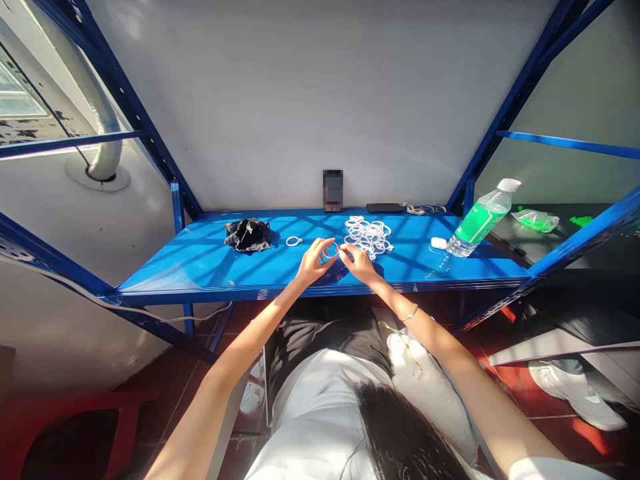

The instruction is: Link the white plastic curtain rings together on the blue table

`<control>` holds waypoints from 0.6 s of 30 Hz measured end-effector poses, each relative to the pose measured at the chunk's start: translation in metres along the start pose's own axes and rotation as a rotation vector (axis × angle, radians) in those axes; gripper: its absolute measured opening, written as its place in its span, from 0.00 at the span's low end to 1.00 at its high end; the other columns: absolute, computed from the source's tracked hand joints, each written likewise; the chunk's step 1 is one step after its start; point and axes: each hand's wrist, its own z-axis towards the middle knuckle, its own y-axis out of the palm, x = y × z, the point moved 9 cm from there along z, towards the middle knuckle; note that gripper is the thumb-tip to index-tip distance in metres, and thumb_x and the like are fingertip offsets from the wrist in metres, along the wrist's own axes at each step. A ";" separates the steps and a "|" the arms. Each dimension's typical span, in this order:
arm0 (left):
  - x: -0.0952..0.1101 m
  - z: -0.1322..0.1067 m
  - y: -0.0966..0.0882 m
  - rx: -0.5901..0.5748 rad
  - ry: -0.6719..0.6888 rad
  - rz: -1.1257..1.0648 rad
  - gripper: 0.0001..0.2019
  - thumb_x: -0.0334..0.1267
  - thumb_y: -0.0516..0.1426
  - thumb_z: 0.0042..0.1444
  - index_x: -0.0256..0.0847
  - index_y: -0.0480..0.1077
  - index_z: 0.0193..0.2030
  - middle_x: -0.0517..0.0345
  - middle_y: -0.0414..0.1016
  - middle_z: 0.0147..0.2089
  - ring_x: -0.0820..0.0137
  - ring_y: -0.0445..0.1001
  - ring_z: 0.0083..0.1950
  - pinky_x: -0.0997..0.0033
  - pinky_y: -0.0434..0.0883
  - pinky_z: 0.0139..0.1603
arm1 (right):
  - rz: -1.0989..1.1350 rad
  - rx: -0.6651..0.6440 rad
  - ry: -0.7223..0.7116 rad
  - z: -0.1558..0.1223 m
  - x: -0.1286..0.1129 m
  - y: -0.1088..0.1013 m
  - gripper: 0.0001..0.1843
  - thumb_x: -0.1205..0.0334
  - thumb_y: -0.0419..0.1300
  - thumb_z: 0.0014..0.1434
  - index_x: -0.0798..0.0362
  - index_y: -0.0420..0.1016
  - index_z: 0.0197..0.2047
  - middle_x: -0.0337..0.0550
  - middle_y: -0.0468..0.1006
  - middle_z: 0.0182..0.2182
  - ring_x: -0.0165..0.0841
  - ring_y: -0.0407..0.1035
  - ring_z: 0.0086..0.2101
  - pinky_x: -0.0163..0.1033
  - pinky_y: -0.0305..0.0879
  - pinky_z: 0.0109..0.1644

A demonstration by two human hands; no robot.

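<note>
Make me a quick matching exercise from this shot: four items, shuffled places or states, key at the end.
Column one
1. Bag
2. Bottle
3. Pile of rings
4. Left hand and right hand

Column two
A. Just beyond the right hand, white
B. Holding one single ring between them
C. Clear, with a green label, near the right end of the blue table
D. Black and crumpled, on the left half of the table

Pairs: 1-D, 2-C, 3-A, 4-B
</note>
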 end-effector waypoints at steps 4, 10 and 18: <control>0.002 0.000 0.000 0.008 0.009 0.003 0.20 0.43 0.58 0.60 0.41 0.65 0.58 0.53 0.71 0.43 0.75 0.70 0.35 0.79 0.71 0.29 | 0.025 -0.008 0.022 0.000 0.002 0.000 0.13 0.53 0.49 0.66 0.51 0.70 0.41 0.42 0.76 0.35 0.34 0.71 0.36 0.37 0.65 0.39; 0.002 0.000 -0.002 0.030 0.025 0.021 0.22 0.45 0.58 0.60 0.41 0.63 0.59 0.53 0.71 0.42 0.73 0.70 0.35 0.77 0.72 0.28 | 0.029 -0.026 0.024 0.000 0.001 0.000 0.14 0.53 0.48 0.67 0.51 0.71 0.42 0.42 0.76 0.36 0.34 0.72 0.36 0.38 0.66 0.41; 0.001 0.000 -0.005 0.051 0.020 0.041 0.23 0.48 0.57 0.60 0.40 0.63 0.59 0.53 0.70 0.40 0.74 0.69 0.33 0.76 0.72 0.27 | -0.065 0.012 -0.062 -0.001 -0.004 0.001 0.16 0.57 0.47 0.68 0.51 0.73 0.49 0.47 0.79 0.45 0.37 0.74 0.44 0.42 0.69 0.48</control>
